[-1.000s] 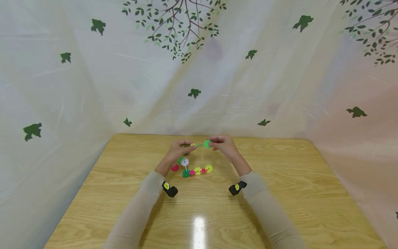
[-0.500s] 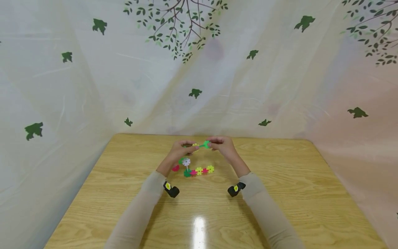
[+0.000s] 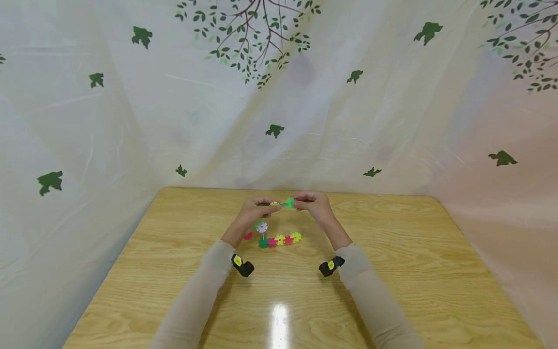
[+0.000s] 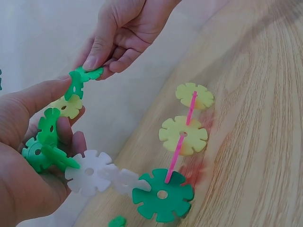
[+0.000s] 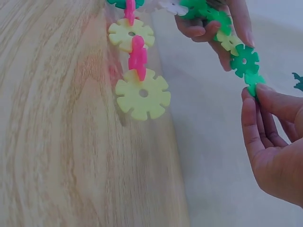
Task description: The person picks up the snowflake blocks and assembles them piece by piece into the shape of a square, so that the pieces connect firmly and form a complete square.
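Notched flower-shaped plastic discs are slotted into a chain. My left hand (image 3: 256, 210) holds its raised part, with green discs (image 4: 49, 126) and a yellow disc (image 4: 69, 107) between thumb and fingers. My right hand (image 3: 317, 205) pinches a bright green disc (image 5: 254, 84) at the end. That disc meets a darker green disc (image 5: 245, 60) edge to edge; how deep the slots sit is unclear. White discs (image 4: 88, 172) lead from the left hand down to a dark green disc (image 4: 163, 195). From there pink and yellow discs (image 4: 183, 135) run along in a row.
The chain's lower row stands on the wooden table (image 3: 279, 281), near the middle. A red piece (image 3: 248, 235) shows beside the left wrist. A pale curtain (image 3: 209, 145) printed with leaves hangs behind the table's far edge.
The right hand's bright green disc has come against the green disc at the left hand's fingertips, closing a gap. The left hand has shifted slightly right.
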A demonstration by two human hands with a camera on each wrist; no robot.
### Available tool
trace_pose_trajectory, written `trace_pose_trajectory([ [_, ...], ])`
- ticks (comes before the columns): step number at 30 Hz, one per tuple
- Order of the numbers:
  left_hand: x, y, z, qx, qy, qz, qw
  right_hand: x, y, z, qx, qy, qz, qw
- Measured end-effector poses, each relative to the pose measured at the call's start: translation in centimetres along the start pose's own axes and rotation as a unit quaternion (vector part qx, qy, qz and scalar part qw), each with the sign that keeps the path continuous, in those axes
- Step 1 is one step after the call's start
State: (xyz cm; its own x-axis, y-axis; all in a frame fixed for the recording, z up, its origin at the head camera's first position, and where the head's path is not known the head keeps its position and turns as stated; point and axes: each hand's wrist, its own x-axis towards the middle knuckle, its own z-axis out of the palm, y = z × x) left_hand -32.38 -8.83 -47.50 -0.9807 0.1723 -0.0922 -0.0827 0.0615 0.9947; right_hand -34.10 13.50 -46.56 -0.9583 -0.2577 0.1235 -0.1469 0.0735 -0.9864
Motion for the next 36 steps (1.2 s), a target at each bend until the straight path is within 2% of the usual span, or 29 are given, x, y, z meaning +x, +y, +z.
trace_pose_trajectory([
  [9,-0.1,0.2,0.3,-0.001,-0.007,-0.003,1.0000,-0.3,-0.2,-0.1,0.002,0.005,-0.013,0.9999],
  [16,-0.1,0.7,0.4,0.004,-0.003,0.003,1.0000,-0.1,-0.4,0.1,0.013,0.014,-0.001,0.9998],
  [22,-0.3,0.8,0.1,0.008,-0.012,-0.009,0.9999,-0.1,-0.3,0.1,0.017,-0.007,0.000,0.9998],
  [28,-0.4,0.4,-0.6,0.031,-0.040,-0.016,0.9986,-0.2,0.1,0.3,0.018,-0.038,-0.001,0.9991],
  [36,-0.6,-0.1,-1.6,0.057,-0.057,-0.007,0.9967,-0.4,0.5,1.0,-0.021,-0.057,0.011,0.9981],
])
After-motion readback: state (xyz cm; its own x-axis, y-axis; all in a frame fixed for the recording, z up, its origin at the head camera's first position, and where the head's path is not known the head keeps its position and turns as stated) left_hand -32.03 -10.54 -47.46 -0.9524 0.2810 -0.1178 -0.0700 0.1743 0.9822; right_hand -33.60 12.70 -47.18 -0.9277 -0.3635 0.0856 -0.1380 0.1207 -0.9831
